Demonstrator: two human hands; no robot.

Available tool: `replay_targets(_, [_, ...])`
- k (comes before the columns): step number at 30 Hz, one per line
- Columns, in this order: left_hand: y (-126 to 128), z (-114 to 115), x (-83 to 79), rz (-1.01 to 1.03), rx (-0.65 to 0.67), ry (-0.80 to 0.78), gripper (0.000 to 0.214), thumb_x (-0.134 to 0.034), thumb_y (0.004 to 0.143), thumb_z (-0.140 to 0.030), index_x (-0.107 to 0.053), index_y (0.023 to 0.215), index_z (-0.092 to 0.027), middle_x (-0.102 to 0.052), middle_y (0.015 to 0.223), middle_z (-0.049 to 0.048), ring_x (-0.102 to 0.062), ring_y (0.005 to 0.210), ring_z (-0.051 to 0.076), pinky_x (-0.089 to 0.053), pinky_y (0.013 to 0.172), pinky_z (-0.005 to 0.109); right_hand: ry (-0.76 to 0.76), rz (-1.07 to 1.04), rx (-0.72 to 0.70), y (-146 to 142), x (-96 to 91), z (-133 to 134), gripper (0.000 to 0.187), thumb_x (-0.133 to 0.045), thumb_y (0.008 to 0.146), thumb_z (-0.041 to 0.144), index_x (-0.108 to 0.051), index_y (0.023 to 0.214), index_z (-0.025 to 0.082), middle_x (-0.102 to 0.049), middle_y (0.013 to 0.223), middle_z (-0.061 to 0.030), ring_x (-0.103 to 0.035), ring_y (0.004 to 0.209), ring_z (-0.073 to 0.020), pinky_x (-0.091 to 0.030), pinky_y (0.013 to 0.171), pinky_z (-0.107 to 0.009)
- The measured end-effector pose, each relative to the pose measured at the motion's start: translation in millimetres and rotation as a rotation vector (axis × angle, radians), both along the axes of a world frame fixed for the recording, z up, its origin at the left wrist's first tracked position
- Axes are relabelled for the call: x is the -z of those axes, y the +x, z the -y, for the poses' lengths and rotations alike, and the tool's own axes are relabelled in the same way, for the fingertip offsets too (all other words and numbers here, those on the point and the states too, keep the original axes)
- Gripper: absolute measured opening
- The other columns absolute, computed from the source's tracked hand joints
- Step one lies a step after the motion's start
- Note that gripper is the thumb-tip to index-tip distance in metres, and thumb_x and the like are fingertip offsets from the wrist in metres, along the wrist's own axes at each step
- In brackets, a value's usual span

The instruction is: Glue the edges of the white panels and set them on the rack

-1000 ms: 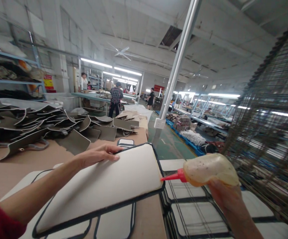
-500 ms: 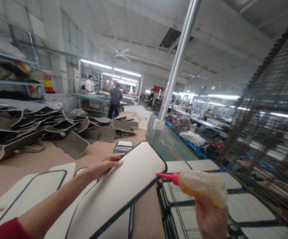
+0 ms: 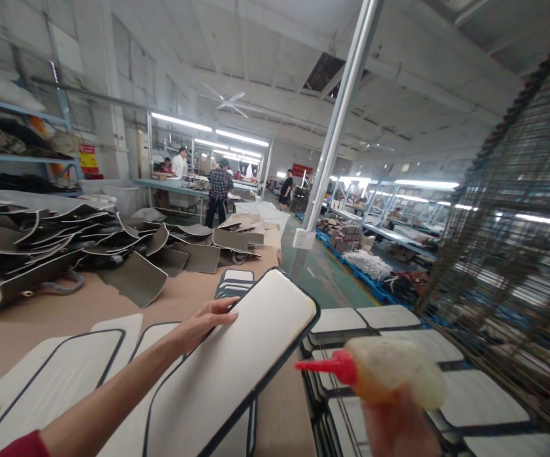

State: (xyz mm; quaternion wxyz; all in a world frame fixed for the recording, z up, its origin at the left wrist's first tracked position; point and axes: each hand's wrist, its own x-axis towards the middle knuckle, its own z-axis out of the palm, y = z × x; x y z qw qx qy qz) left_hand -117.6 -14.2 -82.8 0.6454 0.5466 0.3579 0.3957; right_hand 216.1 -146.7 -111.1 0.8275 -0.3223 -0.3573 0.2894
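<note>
My left hand [image 3: 204, 322] grips the far edge of a white panel with a dark trimmed border [image 3: 236, 368] and holds it tilted above the brown table [image 3: 27, 330]. My right hand [image 3: 396, 425] is closed round a soft squeeze bottle [image 3: 398, 371] of yellowish glue with a red nozzle [image 3: 320, 366]. The nozzle points left, close to the panel's right edge. More white trimmed panels [image 3: 56, 374] lie flat on the table under the raised one.
Stacks of white panels [image 3: 389, 317] sit on a wire rack to the right, beside a tall wire-mesh trolley [image 3: 517, 254]. Dark curved leather pieces [image 3: 65, 241] are heaped at the table's back left. A white pole [image 3: 336, 127] rises ahead. Other people [image 3: 220, 190] work at far benches.
The panel has been tipped up more steeply and drawn toward me. The bottle has dropped lower and moved left, and the view has swung slightly right.
</note>
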Motion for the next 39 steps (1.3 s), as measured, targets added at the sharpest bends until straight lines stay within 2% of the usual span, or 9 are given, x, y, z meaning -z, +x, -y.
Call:
replay_targets(2, [-5, 2, -3.8, -0.04, 0.028, 0.003, 0.075, -0.099, 0.069, -0.055, -0.082, 0.132, -0.02, -0.087, 0.108, 0.0097, -0.078, 0.094, 0.029, -0.059, 0.081, 0.032, 0.005, -0.074, 0.093, 15, -32.7, -3, 0.042, -0.092, 0.082, 0.047, -0.081, 0.121, 0.038, -0.084, 0.119, 0.0029, -0.08, 0.111, -0.0248, -0.069, 0.091, -0.032])
replay_targets(6, [-17, 2, -17.6, -0.135, 0.06, 0.077, 0.065, -0.095, 0.074, -0.053, -0.084, 0.13, -0.022, -0.087, 0.107, 0.0071, -0.077, 0.097, 0.028, -0.058, 0.082, 0.03, 0.022, 0.065, 0.147, 43, -87.8, -10, 0.073, -0.107, 0.056, 0.049, -0.081, 0.124, 0.038, -0.083, 0.118, -0.0022, -0.071, 0.131, -0.0357, -0.064, 0.106, -0.047])
replay_targets(10, [-28, -3, -36.1, -0.225, 0.176, 0.117, 0.057, -0.09, 0.082, -0.05, -0.084, 0.133, -0.025, -0.087, 0.115, 0.0059, -0.078, 0.098, 0.028, -0.06, 0.082, 0.03, -0.05, 0.21, 0.116, 51, -105.7, -17, 0.07, -0.108, 0.044, 0.047, -0.084, 0.107, 0.029, -0.083, 0.095, -0.0061, -0.08, 0.085, -0.0283, -0.069, 0.075, -0.035])
replay_targets(15, [-36, -5, -54.4, -0.279, 0.211, 0.116, 0.059, -0.092, 0.081, -0.05, -0.084, 0.134, -0.027, -0.087, 0.115, 0.0053, -0.08, 0.099, 0.027, -0.062, 0.082, 0.028, -0.082, 0.27, 0.051, 52, -113.9, -23, 0.066, -0.108, 0.035, 0.044, -0.083, 0.094, 0.027, -0.079, 0.081, -0.0055, -0.077, 0.07, -0.0248, -0.068, 0.069, -0.031])
replay_targets(21, [-37, 0, -70.3, -0.261, 0.254, 0.05, 0.056, -0.095, 0.078, -0.046, -0.087, 0.129, -0.025, -0.087, 0.111, 0.0075, -0.081, 0.094, 0.03, -0.064, 0.081, 0.033, -0.1, 0.487, -0.083, 64, -117.0, -22, 0.06, -0.105, 0.048, 0.046, -0.082, 0.102, 0.03, -0.079, 0.088, -0.0062, -0.078, 0.08, -0.0271, -0.069, 0.077, -0.038])
replay_targets(25, [-39, 1, -75.2, -0.258, 0.256, 0.044, 0.057, -0.095, 0.078, -0.045, -0.086, 0.13, -0.025, -0.087, 0.113, 0.008, -0.082, 0.091, 0.029, -0.064, 0.081, 0.032, -0.097, 0.498, -0.048, 65, -113.1, -21, 0.064, -0.105, 0.049, 0.048, -0.082, 0.105, 0.028, -0.079, 0.089, -0.0084, -0.077, 0.081, -0.0285, -0.069, 0.074, -0.038])
replay_targets(32, [-40, 2, -71.3, -0.226, 0.228, 0.031, 0.06, -0.094, 0.078, -0.044, -0.084, 0.134, -0.023, -0.087, 0.108, 0.0091, -0.081, 0.087, 0.028, -0.063, 0.074, 0.029, -0.08, 0.445, -0.009, 53, -107.9, -16, 0.061, -0.103, 0.052, 0.054, -0.083, 0.103, 0.028, -0.077, 0.081, -0.0087, -0.077, 0.071, -0.0281, -0.068, 0.068, -0.038])
replay_targets(36, [-39, 0, -60.6, -0.181, 0.18, 0.009, 0.067, -0.096, 0.076, -0.044, -0.082, 0.138, -0.022, -0.087, 0.108, 0.0097, -0.081, 0.087, 0.028, -0.063, 0.072, 0.029, -0.061, 0.357, 0.065, 50, -92.0, -13, 0.062, -0.104, 0.052, 0.052, -0.082, 0.103, 0.026, -0.076, 0.078, -0.0076, -0.075, 0.067, -0.0293, -0.067, 0.06, -0.039])
replay_targets(39, [-37, -4, -47.4, -0.13, 0.169, 0.0, 0.066, -0.097, 0.076, -0.044, -0.082, 0.137, -0.021, -0.087, 0.111, 0.0105, -0.081, 0.088, 0.026, -0.064, 0.074, 0.028, -0.003, 0.263, 0.128, 47, -76.5, -12, 0.052, -0.106, 0.053, 0.048, -0.08, 0.092, 0.026, -0.077, 0.077, -0.0029, -0.073, 0.068, -0.0226, -0.066, 0.063, -0.03])
